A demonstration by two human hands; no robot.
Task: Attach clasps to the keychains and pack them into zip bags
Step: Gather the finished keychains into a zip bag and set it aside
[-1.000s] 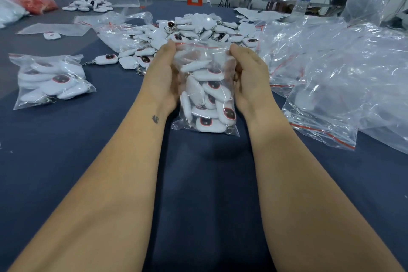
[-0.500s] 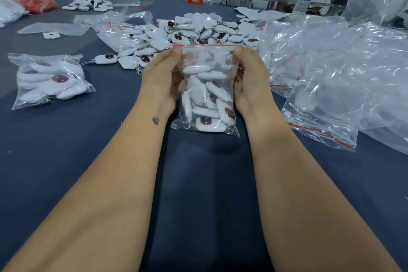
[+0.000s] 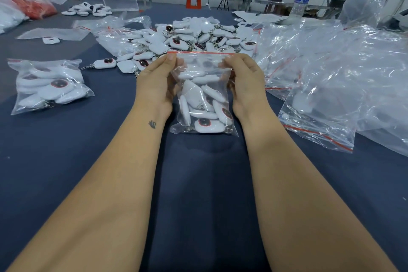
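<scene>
Here we see left hand point(image 3: 154, 86) and right hand point(image 3: 245, 83) pinching top corners of zip bag point(image 3: 202, 95), one each side, just below red seal strip. Bag stands upright on dark blue desk point(image 3: 198, 183), full of white keychains point(image 3: 205, 106), base touching desk. We note loose keychain pile point(image 3: 194, 35) just behind bag. Second filled bag point(image 3: 48, 86) lies well apart at left. Heap of empty clear bags point(image 3: 342, 73) at right. Water bottle point(image 3: 301, 0) at far right edge.
</scene>
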